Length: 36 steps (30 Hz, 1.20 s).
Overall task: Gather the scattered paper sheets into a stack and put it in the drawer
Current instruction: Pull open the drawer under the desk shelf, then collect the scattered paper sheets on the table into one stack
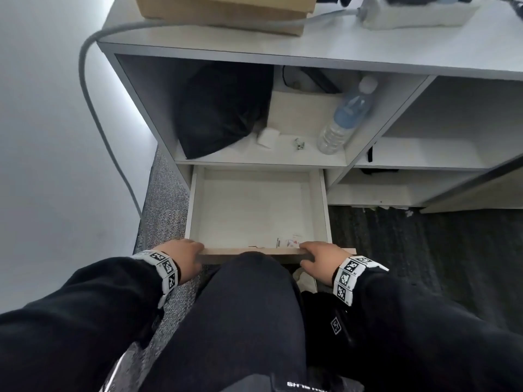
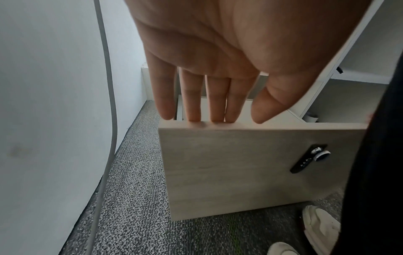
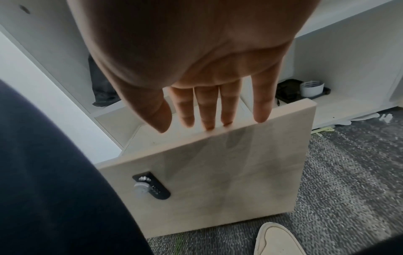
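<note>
The drawer (image 1: 259,210) stands pulled out from the bottom of the cabinet (image 1: 135,89), and a stack of paper (image 1: 254,219) lies flat on its floor, its near edge showing small print and a coloured mark by the front panel (image 1: 252,251). The left hand (image 1: 181,258) rests on the left end of the panel's top edge, and the right hand (image 1: 319,260) on the right end, the two well apart with the person's knee (image 1: 254,281) between them. In the left wrist view the fingers (image 2: 194,103) are straight, their tips touching the panel's top edge, thumb beside them; nothing is gripped. The right wrist view shows the same: straight fingers (image 3: 209,110) with tips on the edge, thumb spread to the side. A black combination lock (image 2: 309,158) sits on the panel's face. On the shelf above the drawer are a black bag (image 1: 220,108), a water bottle (image 1: 345,117) lying on its side, a small white block (image 1: 267,138) and a metal clip (image 1: 299,144). A grey cable (image 1: 93,108) runs down the wall to the carpet (image 1: 167,210). A cardboard box (image 1: 226,9) stands on the cabinet top.
</note>
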Motion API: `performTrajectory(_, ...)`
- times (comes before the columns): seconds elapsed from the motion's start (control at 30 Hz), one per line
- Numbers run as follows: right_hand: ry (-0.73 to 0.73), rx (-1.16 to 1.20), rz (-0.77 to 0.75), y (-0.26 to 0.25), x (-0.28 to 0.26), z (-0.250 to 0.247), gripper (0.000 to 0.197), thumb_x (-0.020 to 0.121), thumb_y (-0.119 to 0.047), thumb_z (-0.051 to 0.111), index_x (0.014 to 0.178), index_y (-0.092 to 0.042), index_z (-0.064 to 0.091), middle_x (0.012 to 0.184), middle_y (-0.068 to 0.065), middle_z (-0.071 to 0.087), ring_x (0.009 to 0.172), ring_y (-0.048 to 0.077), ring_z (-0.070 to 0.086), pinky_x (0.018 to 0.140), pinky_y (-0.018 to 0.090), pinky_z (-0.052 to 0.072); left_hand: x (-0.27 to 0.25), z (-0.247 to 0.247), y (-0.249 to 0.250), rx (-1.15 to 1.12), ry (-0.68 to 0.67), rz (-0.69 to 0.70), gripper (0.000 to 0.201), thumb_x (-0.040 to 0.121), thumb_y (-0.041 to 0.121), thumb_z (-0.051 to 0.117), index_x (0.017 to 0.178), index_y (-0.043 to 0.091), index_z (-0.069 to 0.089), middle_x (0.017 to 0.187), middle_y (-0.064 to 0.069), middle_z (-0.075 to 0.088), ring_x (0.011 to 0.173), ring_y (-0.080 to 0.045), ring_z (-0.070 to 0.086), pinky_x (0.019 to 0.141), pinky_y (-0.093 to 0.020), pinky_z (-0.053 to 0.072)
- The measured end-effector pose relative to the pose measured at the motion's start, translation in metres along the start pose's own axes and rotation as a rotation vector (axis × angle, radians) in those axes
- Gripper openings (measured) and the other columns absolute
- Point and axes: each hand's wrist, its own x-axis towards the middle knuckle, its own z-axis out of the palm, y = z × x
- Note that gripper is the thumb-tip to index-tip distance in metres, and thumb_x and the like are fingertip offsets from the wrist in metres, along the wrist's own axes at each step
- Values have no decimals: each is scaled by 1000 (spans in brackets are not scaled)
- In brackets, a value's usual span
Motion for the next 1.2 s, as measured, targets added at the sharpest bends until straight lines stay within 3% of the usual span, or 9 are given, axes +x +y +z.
performTrajectory(0.17, 54, 53, 87, 10, -26, -28, 44, 90, -44, 45, 131, -32, 55, 123, -9, 64, 113, 16, 59, 97, 31, 47, -2, -12, 13, 27, -32, -33, 27, 87, 34, 45, 109, 25, 59, 111, 0, 63, 95, -21, 59, 83, -32, 49)
performTrajectory(0.33, 203, 93, 171, 33, -86, -65, 39, 89, -46, 45, 123, -34, 60, 111, -11, 68, 102, 14, 63, 88, 31, 52, -11, -43, 49, 17, 46, 36, 48, 94, 38, 47, 141, 27, 46, 141, 2, 53, 127, -19, 51, 103, -30, 41)
performTrajectory(0.53, 379, 119, 304, 69, -178, -86, 34, 87, -50, 46, 114, -40, 63, 112, -13, 69, 105, 14, 63, 90, 30, 50, -27, -95, 126, -29, 218, 162, 42, 93, 41, 48, 133, 32, 55, 128, 11, 62, 120, -15, 56, 99, -27, 44)
performTrajectory(0.7, 502, 191, 409, 106, -261, -90, 30, 87, -51, 47, 109, -41, 64, 104, -15, 70, 100, 12, 64, 84, 26, 50, -63, -136, 214, -44, 320, 378, 35, 93, 41, 49, 126, 35, 60, 128, 12, 63, 119, -12, 57, 98, -25, 44)
performTrajectory(0.9, 678, 285, 549, 157, -376, -85, 29, 86, -52, 45, 106, -42, 64, 101, -16, 70, 98, 10, 64, 84, 29, 51, -135, -172, 342, -83, 458, 675, 21, 92, 41, 54, 109, 39, 66, 107, 17, 67, 106, -7, 62, 87, -20, 44)
performTrajectory(1.07, 845, 321, 638, 195, -477, -63, 30, 92, -46, 43, 111, -37, 65, 109, -16, 68, 98, 9, 63, 88, 31, 50, -196, -175, 457, -132, 461, 929, 10, 89, 41, 59, 86, 50, 62, 84, 23, 65, 83, 1, 62, 84, -23, 50)
performTrajectory(1.13, 923, 334, 685, 206, -513, -47, 29, 92, -45, 43, 110, -36, 65, 107, -17, 67, 92, 9, 62, 86, 30, 50, -220, -169, 499, -150, 458, 1018, 11, 88, 40, 60, 85, 50, 62, 83, 21, 67, 79, 2, 63, 81, -23, 52)
performTrajectory(1.2, 980, 336, 727, 215, -540, -28, 29, 92, -45, 44, 110, -36, 65, 107, -17, 68, 97, 9, 62, 87, 30, 50, -238, -160, 533, -154, 443, 1100, 13, 89, 36, 60, 88, 49, 63, 85, 18, 69, 81, 2, 64, 81, -22, 51)
